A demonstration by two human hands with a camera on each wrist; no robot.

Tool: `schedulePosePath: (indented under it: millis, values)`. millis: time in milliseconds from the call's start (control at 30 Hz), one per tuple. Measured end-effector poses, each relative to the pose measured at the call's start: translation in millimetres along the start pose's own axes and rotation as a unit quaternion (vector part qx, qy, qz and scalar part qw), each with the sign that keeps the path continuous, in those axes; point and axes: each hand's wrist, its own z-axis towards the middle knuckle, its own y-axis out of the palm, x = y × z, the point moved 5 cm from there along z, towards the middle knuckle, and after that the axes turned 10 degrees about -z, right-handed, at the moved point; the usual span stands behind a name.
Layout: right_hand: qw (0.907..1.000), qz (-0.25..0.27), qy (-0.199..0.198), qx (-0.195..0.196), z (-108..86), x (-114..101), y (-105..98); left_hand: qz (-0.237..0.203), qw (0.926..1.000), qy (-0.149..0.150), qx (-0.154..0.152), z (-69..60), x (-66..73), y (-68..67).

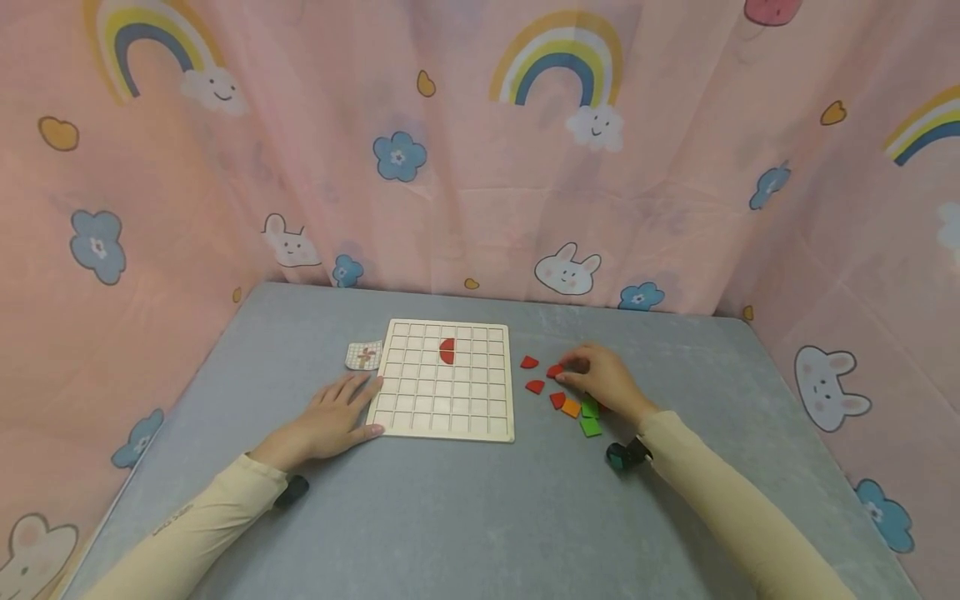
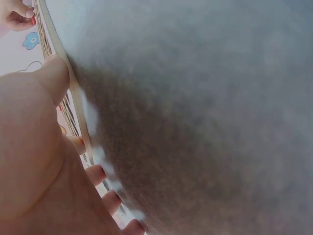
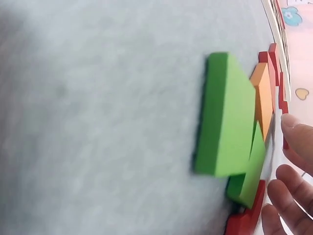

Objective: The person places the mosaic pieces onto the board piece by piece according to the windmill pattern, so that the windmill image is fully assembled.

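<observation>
A square pale wooden grid board lies on the table, with two red quarter-round pieces in neighbouring cells near its top middle. My left hand rests at the board's left edge, fingers spread, the thumb at the lower left corner. In the left wrist view the thumb touches the board's rim. To the right of the board, my right hand pinches a red quarter-round piece between thumb and fingertips. More red pieces lie beside that hand, with green pieces and an orange piece below it.
A small card with a coloured pattern on a grid lies against the board's upper left edge. The grey table ends at a pink printed curtain behind and at both sides.
</observation>
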Motion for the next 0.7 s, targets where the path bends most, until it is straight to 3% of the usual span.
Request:
schedulePosePath:
  millis: [467, 700]
  values:
    - [0.9985, 0.012, -0.052, 0.013, 9.7, -21.5, 10.8, -0.01, 0.9999, -0.004, -0.005, -0.8, 0.1, 1.3]
    - [0.9989, 0.032, -0.033, 0.012, 18.6, -36.5, 9.4, -0.01, 0.9999, -0.002, -0.001, -0.5, -0.4, 0.9]
